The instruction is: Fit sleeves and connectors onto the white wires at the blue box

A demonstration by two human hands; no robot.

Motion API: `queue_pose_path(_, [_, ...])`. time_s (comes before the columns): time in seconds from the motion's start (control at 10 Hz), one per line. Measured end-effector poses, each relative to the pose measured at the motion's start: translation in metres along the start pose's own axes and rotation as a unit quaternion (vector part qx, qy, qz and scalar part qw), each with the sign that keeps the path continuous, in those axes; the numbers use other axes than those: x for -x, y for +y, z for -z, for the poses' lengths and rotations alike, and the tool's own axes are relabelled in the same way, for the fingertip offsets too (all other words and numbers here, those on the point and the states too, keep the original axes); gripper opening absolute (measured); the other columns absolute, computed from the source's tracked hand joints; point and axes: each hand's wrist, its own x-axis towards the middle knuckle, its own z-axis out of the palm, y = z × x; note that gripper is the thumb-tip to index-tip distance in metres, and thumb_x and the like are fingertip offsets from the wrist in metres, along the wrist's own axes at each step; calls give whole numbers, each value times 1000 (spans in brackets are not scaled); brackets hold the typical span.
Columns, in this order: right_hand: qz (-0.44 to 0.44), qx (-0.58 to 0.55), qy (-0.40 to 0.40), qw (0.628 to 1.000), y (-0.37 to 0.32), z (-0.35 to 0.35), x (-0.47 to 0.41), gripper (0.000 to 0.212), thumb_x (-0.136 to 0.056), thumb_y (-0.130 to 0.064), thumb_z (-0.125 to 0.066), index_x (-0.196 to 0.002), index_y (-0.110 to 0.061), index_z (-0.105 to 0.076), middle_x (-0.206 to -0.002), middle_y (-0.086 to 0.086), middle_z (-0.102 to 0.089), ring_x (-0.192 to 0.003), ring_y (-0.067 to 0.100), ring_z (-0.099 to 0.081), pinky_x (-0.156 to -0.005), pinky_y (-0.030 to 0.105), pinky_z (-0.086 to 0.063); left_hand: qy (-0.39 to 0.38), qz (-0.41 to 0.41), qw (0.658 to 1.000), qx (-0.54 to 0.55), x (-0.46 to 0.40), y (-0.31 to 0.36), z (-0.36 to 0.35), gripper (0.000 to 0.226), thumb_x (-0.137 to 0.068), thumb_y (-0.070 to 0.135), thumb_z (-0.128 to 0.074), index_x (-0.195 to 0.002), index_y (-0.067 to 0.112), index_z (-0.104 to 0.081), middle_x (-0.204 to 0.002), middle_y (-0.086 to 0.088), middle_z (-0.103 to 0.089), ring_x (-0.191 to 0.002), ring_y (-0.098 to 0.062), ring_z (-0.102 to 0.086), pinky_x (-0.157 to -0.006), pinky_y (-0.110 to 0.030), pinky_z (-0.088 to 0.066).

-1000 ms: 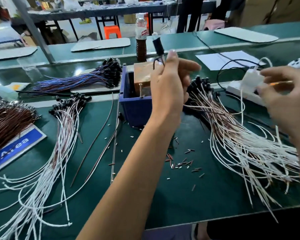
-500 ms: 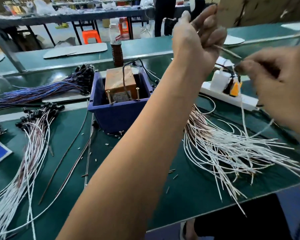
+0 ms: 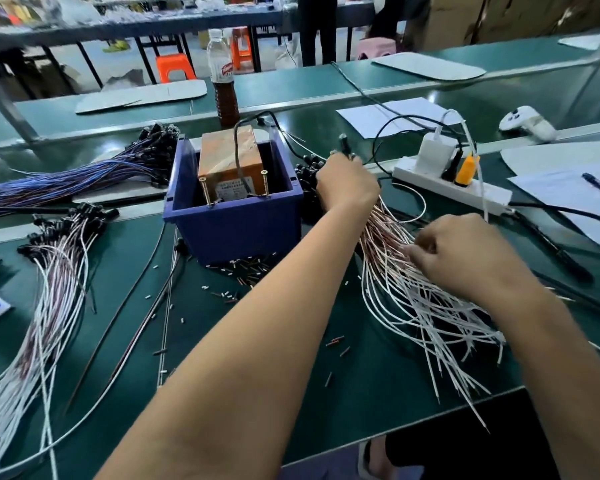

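The blue box [image 3: 232, 226] stands mid-table with a brown taped block [image 3: 227, 157] inside it. To its right lies a fanned bundle of white wires [image 3: 416, 306], with a heap of black connectors [image 3: 307, 174] at the far end. My left hand [image 3: 347, 185] reaches over that heap and grips a black connector [image 3: 343, 142] that sticks up above its fingers. My right hand [image 3: 465, 251] is down on the bundle, its curled fingertips pinching among the white wires. Short sleeve pieces [image 3: 246, 268] are scattered in front of the box.
A bundle of white wires with connectors fitted [image 3: 56, 278] lies at the left, with blue wires [image 3: 84, 174] behind it. Thin rods [image 3: 168, 306] lie left of the box. A power strip [image 3: 451, 185], papers [image 3: 388, 114], a bottle [image 3: 224, 84] and a white controller [image 3: 527, 124] sit behind.
Both hands have come down from in front of my view to the table. The left now sits at the connector heap, the right in the white wire bundle.
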Motion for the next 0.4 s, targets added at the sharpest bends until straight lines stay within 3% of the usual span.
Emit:
queue_pose_path(0.1, [-5,-7,29,1000,1,-10,-3,36,-93,-52,-73,-74,-22,-72,-75,1,-69,-74,25,-65,-63,31,-46,-6,17,1000,-1,4,-10,-2,24,-100,24,-61,-82,9,-53,-82,-5,-59,-92,-32,-68,-68,-32,-48])
queue_pose_path(0.2, [3,-49,95,994,-4,-10,9,29,-88,-48,-81,-77,-22,-74,-71,-2,-67,-71,23,-63,-63,33,-47,3,4,1000,21,16,-14,2,29,-98,30,-63,-112,5,-54,-106,-11,-65,-96,-32,-65,-72,-35,-48])
queue_pose_path(0.3, [42,-129,202,970,-15,-9,40,14,-90,-30,-81,-86,-20,-72,-74,-3,-64,-67,21,-60,-66,40,-54,-2,-60,998,25,38,-28,15,23,-99,34,-61,-104,13,-52,-95,-2,-65,-82,-21,-61,-65,-32,-47])
queue_pose_path(0.4, [142,-170,234,947,-38,-22,103,6,-96,-23,-70,-93,-17,-72,-85,-3,-64,-71,21,-61,-67,42,-55,-75,-189,979,-6,56,-58,39,24,-102,34,-60,-85,17,-64,-76,4,-64,-68,-13,-59,-59,-30,-44])
